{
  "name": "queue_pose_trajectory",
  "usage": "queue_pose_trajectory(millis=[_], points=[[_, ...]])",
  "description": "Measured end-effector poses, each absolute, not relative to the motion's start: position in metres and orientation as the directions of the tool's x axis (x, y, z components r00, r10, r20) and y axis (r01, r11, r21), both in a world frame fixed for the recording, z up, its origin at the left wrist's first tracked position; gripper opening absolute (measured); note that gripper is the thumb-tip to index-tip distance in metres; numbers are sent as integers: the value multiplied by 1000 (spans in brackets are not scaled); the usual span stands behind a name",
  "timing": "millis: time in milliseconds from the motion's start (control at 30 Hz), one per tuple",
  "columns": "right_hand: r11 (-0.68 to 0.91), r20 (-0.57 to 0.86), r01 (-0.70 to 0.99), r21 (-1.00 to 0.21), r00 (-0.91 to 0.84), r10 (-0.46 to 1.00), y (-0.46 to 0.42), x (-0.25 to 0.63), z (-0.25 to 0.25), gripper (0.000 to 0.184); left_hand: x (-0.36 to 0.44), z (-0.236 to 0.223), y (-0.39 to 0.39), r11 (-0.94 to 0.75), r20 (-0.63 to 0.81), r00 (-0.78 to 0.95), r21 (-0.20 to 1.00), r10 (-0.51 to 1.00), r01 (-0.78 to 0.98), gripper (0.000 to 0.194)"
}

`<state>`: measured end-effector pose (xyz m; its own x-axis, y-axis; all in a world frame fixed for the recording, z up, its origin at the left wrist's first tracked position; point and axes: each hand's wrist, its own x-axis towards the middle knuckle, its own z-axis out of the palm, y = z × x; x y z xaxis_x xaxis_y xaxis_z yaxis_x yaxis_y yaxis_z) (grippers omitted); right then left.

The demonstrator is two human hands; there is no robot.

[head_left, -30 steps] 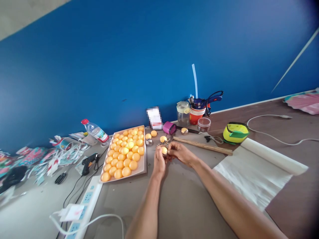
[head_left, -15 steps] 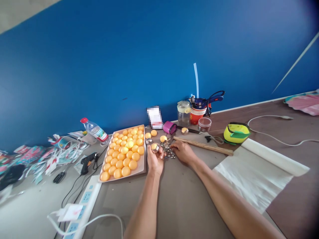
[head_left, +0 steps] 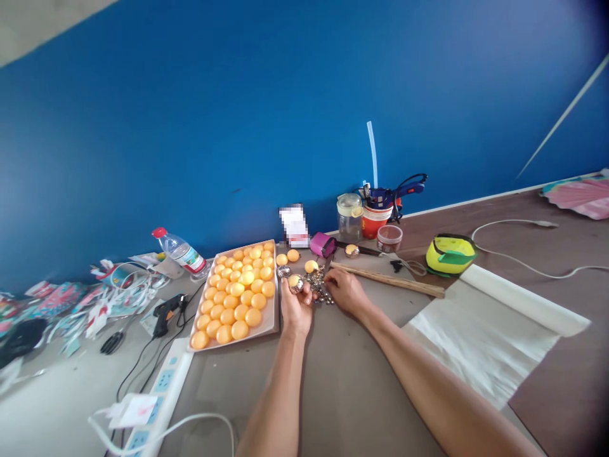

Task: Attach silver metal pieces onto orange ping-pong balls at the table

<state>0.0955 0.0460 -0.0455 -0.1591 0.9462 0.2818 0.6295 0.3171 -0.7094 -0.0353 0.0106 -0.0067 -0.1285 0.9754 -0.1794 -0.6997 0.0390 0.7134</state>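
Between the fingers of my left hand (head_left: 295, 311) is an orange ball partly covered in silver studs (head_left: 295, 284). My right hand (head_left: 346, 291) rests at the right edge of a pile of small metallic studs (head_left: 318, 283), its fingers bent down into the pile; whether it pinches one is hidden. A plain orange ball (head_left: 311, 266) lies behind the pile. Beside my left fingertips sits a silver-covered ball (head_left: 284, 271). Another partly studded ball (head_left: 351, 251) lies farther back. To the left stands a shallow box (head_left: 269, 325) filled with orange balls (head_left: 239, 329).
A wooden strip (head_left: 390, 280) lies right of the studs. Behind are a purple object (head_left: 323, 244), a glass jar (head_left: 349, 219) and a red cup (head_left: 375, 223) of tools. At left are a bottle (head_left: 185, 254), a glue gun (head_left: 166, 312) and a power strip (head_left: 164, 387); at right, a white roll (head_left: 528, 301).
The view has shifted very slightly. Both hands keep nearly the same place, the left still holding the studded ball and the right still at the stud pile.
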Motion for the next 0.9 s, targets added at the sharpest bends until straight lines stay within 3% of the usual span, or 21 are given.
queue_pose_trajectory(millis=[167,467,700,900], points=[[261,229,548,-795,-128,965,45,97,-45,15,-34,-6,10,32,-170,-133,722,976,-691,35],[358,313,396,-845,-175,933,46,96,-44,24,-33,-9,8,48,-155,-93,719,983,-694,36],[427,396,407,-808,-161,904,44,96,-38,27,-30,-13,9,63,-144,-64,736,988,-674,39],[379,344,261,-888,-172,923,41,92,-38,30,-30,-11,8,129,-170,15,689,985,-713,41]])
